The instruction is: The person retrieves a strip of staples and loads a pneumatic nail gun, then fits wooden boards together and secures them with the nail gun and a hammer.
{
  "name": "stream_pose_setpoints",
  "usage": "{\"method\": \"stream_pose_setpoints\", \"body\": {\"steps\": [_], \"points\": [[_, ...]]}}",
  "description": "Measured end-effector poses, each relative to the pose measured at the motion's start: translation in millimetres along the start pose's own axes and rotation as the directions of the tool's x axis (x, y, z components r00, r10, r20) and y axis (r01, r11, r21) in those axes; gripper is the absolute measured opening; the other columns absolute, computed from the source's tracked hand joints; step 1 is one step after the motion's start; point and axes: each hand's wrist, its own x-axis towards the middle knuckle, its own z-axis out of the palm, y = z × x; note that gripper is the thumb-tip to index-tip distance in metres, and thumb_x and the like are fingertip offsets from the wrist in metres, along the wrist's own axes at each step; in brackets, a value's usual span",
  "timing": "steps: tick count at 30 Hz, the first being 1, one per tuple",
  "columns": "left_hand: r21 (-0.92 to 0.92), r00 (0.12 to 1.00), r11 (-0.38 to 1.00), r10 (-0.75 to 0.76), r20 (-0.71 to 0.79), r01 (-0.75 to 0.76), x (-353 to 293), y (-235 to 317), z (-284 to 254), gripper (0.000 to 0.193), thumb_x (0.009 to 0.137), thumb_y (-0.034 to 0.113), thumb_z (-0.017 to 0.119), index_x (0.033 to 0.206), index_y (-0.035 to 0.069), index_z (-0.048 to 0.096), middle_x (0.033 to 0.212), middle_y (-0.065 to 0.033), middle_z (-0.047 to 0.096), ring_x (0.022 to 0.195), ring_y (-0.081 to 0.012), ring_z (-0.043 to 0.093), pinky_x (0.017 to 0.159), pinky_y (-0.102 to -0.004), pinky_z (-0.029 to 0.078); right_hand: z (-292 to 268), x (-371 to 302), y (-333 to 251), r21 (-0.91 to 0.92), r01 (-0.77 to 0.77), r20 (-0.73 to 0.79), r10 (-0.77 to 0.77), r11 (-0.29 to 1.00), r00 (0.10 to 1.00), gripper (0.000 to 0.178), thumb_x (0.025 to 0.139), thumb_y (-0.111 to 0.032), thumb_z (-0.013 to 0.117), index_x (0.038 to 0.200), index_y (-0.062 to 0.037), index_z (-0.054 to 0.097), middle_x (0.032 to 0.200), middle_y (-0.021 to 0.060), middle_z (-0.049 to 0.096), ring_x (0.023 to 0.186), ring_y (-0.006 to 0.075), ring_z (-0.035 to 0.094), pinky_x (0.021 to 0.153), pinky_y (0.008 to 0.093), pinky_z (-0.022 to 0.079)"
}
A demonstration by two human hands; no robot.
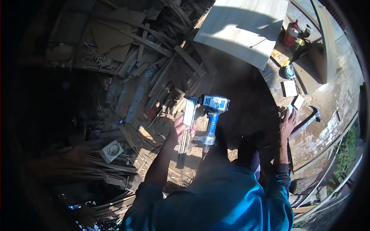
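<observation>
Left of the nail gun, scrap wood strips are lying heaped across the ground, crowding up close to it. Just beside the gun's silver magazine, the left hand is closing round it, holding up the tool, which is showing a blue handle and grey head. Well right of it, the right hand is resting flat and spread on the workbench, probably touching a hammer.

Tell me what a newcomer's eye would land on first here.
First, the blue and silver nail gun at centre, gripped by the left hand above the dirt floor. Next, the sunlit pale board at top, and the right hand resting on the workbench beside a hammer. A heap of wood scraps fills the left.
</observation>
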Motion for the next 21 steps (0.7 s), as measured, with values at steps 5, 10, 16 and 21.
{"method": "stream_pose_setpoints", "body": {"steps": [5,10,16,21], "points": [[-0.358,0.988,0.930,-0.020,0.156,0.075,-2.2,11.4,-3.5,0.074,0.075,0.012,0.056,0.144,0.001,0.033,0.090,-0.0124,0.058,0.068,-0.0189,0.058,0.062,-0.0311,0.052,-129.7,-14.2,-167.3,0.340,-0.820,0.415,-0.709,-0.460,0.570,0.080,0.078,-0.050,0.076,0.134,-0.0026,0.045,0.115,0.0118,0.059,0.108,0.0241,0.059,0.094,0.0378,0.048],[0.041,0.964,0.998,-0.056,0.261,0.047,41.6,5.2,9.1,0.045,0.088,0.015,0.057,0.129,0.000,0.052,0.103,-0.0157,0.065,0.085,-0.0204,0.065,0.076,-0.0331,0.054,-180.9,-16.4,-224.8,0.263,-0.824,0.636,-0.552,-0.502,0.539,0.030,0.083,-0.021,0.072,0.102,-0.0053,0.054,0.072,0.0029,0.050,0.066,0.0158,0.053,0.063,0.0330,0.048],[0.536,0.990,0.843,-0.107,0.093,0.041,97.9,-5.7,45.3,0.085,0.087,0.064,0.057,0.145,0.004,0.037,0.113,-0.0161,0.064,0.094,-0.0187,0.063,0.081,-0.0345,0.052,-181.4,8.3,-226.1,0.570,-0.616,0.506,-0.358,-0.544,0.784,0.014,0.084,-0.013,0.056,0.076,-0.0063,0.047,0.062,0.0045,0.041,0.053,0.0165,0.042,0.049,0.0302,0.038],[0.541,0.987,0.827,0.094,0.132,-0.151,141.0,-31.2,32.1,0.094,0.085,0.067,0.056,0.148,0.003,0.028,0.124,-0.0216,0.059,0.112,-0.0260,0.058,0.093,-0.0366,0.047,-215.0,25.1,-231.5,0.633,-0.574,0.474,-0.326,-0.519,0.818,0.005,0.085,-0.007,0.050,0.085,-0.0018,0.051,0.064,0.0052,0.042,0.054,0.0170,0.044,0.049,0.0316,0.039]]}}
